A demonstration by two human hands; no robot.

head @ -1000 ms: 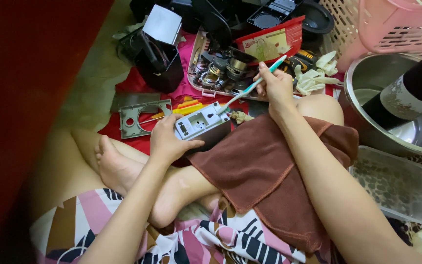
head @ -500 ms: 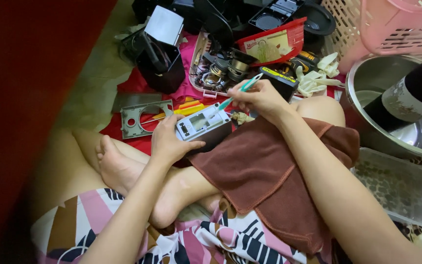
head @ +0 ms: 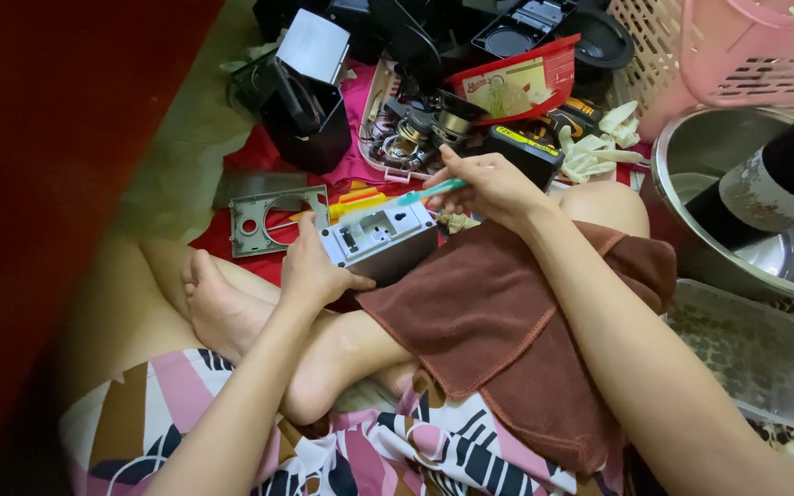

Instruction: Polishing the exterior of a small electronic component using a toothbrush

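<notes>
Grey socket box [head: 380, 241] sits in the left hand [head: 310, 268], fingers curled round its near left edge, thumb along its lower side, faceplate with slots turned up; the box rests partly on the brown towel [head: 516, 340] draped over the crossed legs. Right hand [head: 493, 188] is just beyond and right of the box, closed in a pinch on a teal-handled tool [head: 429, 192], likely a small brush or screwdriver, whose handle runs left from the fingers and ends over the top of the box; tip itself too small to tell, contact with the box unclear. Grey mounting plate [head: 268, 219] with round hole lies on the red cloth just left of the left hand, orange and yellow tools [head: 360, 200] between plate and box. Beyond the right hand: black-and-yellow device [head: 526, 152], tray of metal parts [head: 415, 133], red box [head: 530, 83]. Far right of the right arm: steel bowl [head: 691, 156] holding a dark bottle [head: 774, 188], clear plastic container [head: 751, 354] nearer, pink basket [head: 746, 55] behind.
</notes>
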